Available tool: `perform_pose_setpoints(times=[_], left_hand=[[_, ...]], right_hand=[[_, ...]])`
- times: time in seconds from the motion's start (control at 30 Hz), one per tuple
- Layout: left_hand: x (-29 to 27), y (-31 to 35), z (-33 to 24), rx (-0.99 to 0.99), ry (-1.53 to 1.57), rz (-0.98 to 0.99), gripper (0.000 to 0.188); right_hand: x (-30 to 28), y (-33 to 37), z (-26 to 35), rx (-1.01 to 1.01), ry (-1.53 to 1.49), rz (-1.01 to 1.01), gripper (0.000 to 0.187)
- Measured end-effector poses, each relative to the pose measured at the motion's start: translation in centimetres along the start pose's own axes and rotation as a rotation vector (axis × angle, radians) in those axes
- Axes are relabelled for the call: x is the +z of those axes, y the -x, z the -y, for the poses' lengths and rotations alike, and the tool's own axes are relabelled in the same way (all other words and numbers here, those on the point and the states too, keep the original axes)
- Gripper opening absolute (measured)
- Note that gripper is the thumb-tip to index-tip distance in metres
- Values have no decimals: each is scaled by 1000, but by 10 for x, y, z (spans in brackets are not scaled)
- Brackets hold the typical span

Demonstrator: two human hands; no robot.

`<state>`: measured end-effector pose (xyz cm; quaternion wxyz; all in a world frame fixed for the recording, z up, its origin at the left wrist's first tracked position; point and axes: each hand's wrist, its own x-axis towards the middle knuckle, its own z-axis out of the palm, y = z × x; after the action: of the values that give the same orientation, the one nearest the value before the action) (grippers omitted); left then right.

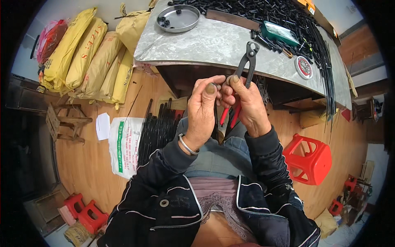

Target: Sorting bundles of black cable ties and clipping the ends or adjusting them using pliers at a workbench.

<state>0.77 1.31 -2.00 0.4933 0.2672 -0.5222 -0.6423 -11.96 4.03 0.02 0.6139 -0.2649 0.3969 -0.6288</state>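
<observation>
My right hand (252, 108) is wrapped round a pair of end-cutting pincers (249, 61). Their dark metal head points up and away toward the table, and the red handles come out below the palm. Close against it, my left hand (200, 110) is closed in a pinch, thumb over fingers, with a small greyish piece at the tips too small to name. Fingertips of both hands nearly meet. A thin black rod (215, 121) shows below them; whether a hand holds it, I cannot tell. The jaws have nothing visible between them.
A grey marble-patterned table (214, 45) stands ahead, with a round metal tray (183, 24), a heap of black parts (255, 10), a green box (280, 33) and a small round dish (303, 68). Black rods (158, 133) lie left, yellow sacks (80, 53) far left, a red stool (310, 158) right.
</observation>
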Motion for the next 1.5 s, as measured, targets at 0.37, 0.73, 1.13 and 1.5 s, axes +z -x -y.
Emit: perform_pose_setpoints(times=[0.37, 0.73, 1.13, 1.5], left_hand=[[0, 1, -8, 13, 69, -39, 42], [7, 3, -4, -18, 40, -16, 44], [14, 4, -2, -15, 38, -9, 41], [18, 4, -7, 11, -8, -1, 39]], right_hand=[[11, 1, 2, -48, 169, -19, 22], [6, 9, 8, -52, 324, -49, 19], [-6, 11, 4, -63, 269, -37, 19], [-10, 13, 1, -62, 236, -67, 21]])
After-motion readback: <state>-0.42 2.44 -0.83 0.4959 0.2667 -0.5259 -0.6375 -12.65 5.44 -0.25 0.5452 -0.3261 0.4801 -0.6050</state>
